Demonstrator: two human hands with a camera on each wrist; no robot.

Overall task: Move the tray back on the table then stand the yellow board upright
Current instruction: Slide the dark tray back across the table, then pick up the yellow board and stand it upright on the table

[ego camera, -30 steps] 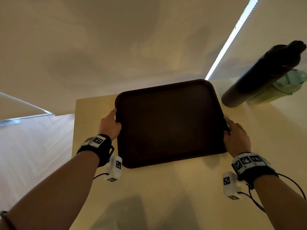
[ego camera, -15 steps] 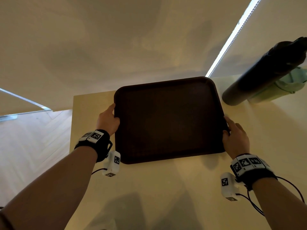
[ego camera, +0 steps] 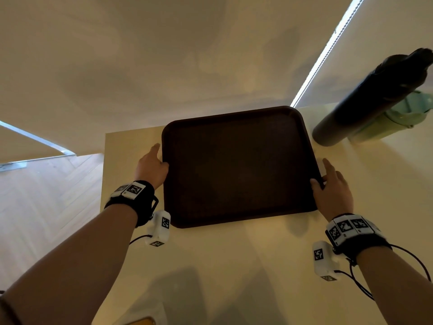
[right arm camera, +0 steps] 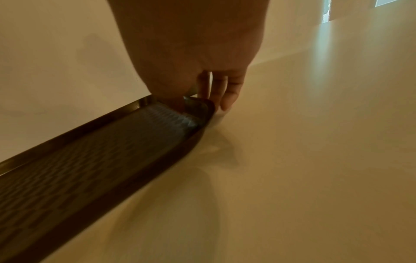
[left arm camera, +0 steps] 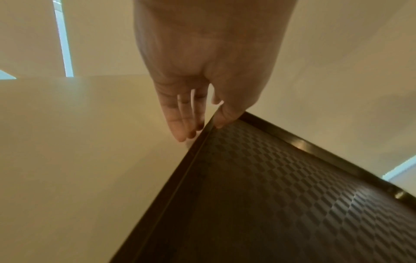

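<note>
A dark brown tray [ego camera: 239, 170] lies flat on the pale table [ego camera: 234, 266], its far rim about level with the table's back edge. My left hand [ego camera: 161, 156] holds the left rim: in the left wrist view the thumb lies over the rim [left arm camera: 202, 142] and the straight fingers [left arm camera: 182, 124] run along its outside. My right hand [ego camera: 321, 174] pinches the right rim [right arm camera: 202, 113], thumb inside the tray [right arm camera: 90, 160] and fingers [right arm camera: 227, 96] outside. A yellow sliver [ego camera: 143, 322], perhaps the board, shows at the bottom edge of the head view.
A dark bottle [ego camera: 375, 97] and a pale green bottle [ego camera: 389, 123] stand just right of the tray's far corner. A small white object [ego camera: 320, 165] lies against the right rim by my fingers. The table's left edge [ego camera: 104, 184] drops to a wooden floor.
The tray has slid slightly toward the back of the table with both hands still on its rims. My fingers now lie straighter along the rims.
</note>
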